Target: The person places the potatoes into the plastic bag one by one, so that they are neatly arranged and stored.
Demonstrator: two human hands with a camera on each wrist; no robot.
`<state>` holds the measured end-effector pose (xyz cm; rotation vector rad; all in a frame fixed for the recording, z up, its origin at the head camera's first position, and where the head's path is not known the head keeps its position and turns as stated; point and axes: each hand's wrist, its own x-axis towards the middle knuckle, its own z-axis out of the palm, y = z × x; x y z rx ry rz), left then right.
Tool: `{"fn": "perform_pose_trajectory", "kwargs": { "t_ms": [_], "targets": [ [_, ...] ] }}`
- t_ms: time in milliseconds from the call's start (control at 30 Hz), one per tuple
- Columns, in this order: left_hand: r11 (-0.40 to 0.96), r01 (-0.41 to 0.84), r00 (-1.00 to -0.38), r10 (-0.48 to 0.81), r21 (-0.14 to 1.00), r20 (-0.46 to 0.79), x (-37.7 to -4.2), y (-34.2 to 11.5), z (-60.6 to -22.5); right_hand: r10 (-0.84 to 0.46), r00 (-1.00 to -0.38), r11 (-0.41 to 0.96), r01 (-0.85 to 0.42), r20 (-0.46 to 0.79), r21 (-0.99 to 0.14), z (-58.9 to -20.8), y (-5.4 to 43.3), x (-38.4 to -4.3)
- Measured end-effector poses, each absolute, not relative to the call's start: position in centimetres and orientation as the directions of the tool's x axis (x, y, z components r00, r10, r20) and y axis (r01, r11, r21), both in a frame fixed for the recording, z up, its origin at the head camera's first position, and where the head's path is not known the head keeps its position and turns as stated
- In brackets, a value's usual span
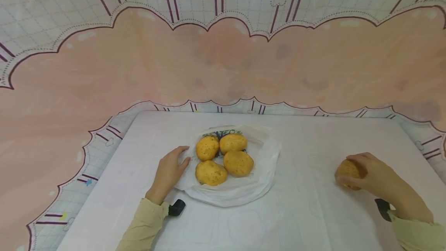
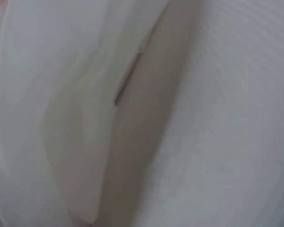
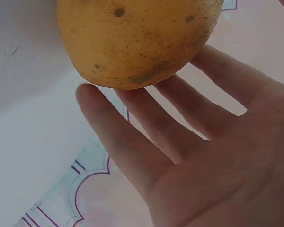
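At the right of the table, my right hand (image 1: pixel 379 171) grips a yellow potato (image 1: pixel 348 174), thumb on the near side and fingers over the top. In the right wrist view, fingertips press against the underside of this dark-spotted potato (image 3: pixel 139 45). My left hand (image 1: pixel 168 171) is at the left edge of a white plastic bag (image 1: pixel 266 165), thumb and forefinger spread apart. Several potatoes (image 1: pixel 238 163) lie together on the bag, partly covering its dark tree print. Only the bag's folded edge (image 2: pixel 78 123) shows in the left wrist view; the left fingers are hidden there.
The white-covered table (image 1: pixel 299 212) extends between the bag and the right hand. Behind it hangs a patterned cloth (image 1: pixel 223 69) with peach cloud shapes. Black wrist devices (image 1: pixel 177 207) sit at both cuffs.
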<state>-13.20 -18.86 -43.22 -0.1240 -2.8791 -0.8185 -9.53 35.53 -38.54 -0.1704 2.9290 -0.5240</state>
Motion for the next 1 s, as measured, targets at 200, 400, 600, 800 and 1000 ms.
{"fn": "perform_pose_trajectory", "kwargs": {
  "t_ms": [200,400,600,800,1000],
  "targets": [
    [0.849,0.114,-0.987,0.039,0.516,0.155,-13.2,-18.9,-43.2,-0.151,-0.978,0.926,-0.090,-0.142,-0.366,-38.3,35.6,-9.6],
    [0.847,0.119,-0.986,0.039,0.519,0.163,-13.2,-18.8,-43.2,-0.221,-0.974,0.901,-0.181,-0.056,-0.394,-38.6,35.4,-9.5],
    [0.845,0.116,-0.987,0.037,0.523,0.159,-13.3,-18.9,-43.3,-0.260,-0.965,0.887,-0.245,0.015,-0.391,-38.6,35.0,-9.7],
    [0.847,0.113,-0.987,0.038,0.520,0.154,-13.2,-18.8,-43.1,-0.300,-0.945,0.863,-0.328,0.133,-0.383,-38.5,34.3,-9.7],
    [0.845,0.107,-0.989,0.033,0.524,0.147,-13.2,-18.8,-43.1,-0.324,-0.931,0.850,-0.363,0.166,-0.382,-38.4,33.3,-9.9]
  ]
}}
